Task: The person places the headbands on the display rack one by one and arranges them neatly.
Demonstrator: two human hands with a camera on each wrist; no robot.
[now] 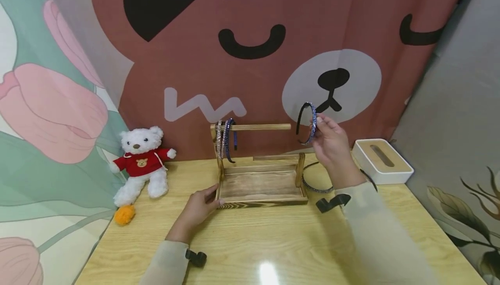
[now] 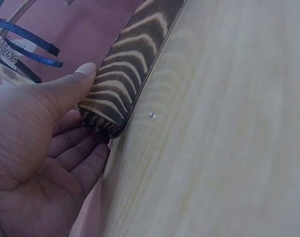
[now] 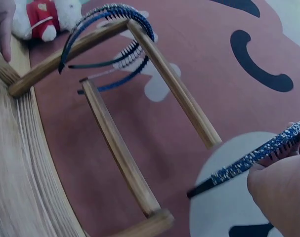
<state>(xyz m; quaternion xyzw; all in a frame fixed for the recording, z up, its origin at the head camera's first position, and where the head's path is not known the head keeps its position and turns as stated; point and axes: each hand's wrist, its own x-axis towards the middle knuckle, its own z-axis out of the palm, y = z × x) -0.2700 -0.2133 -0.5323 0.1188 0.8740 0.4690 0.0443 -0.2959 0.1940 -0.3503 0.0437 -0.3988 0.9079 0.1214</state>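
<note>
My right hand [image 1: 332,144] pinches a blue rhinestone headband [image 1: 314,124] between thumb and fingers, just beyond the free right end of the rack's upper bar [image 1: 269,127]. In the right wrist view, this glittery blue headband [image 3: 251,158] shows comb teeth and a dark tip. On the table, my left hand [image 1: 199,209] holds the left front corner of the wooden rack [image 1: 261,200], thumb against the striped front edge [image 2: 120,79]. Silvery headbands [image 1: 219,142] and a dark blue headband [image 1: 227,142] hang at the bar's left end.
Another sparkly headband [image 1: 317,189] lies right of the rack, partly behind my right forearm. A white box with a slotted wooden lid [image 1: 383,161] stands farther right. At the left sit a white teddy bear in red [image 1: 142,163] and an orange pom-pom [image 1: 124,215]. A curtain hangs behind.
</note>
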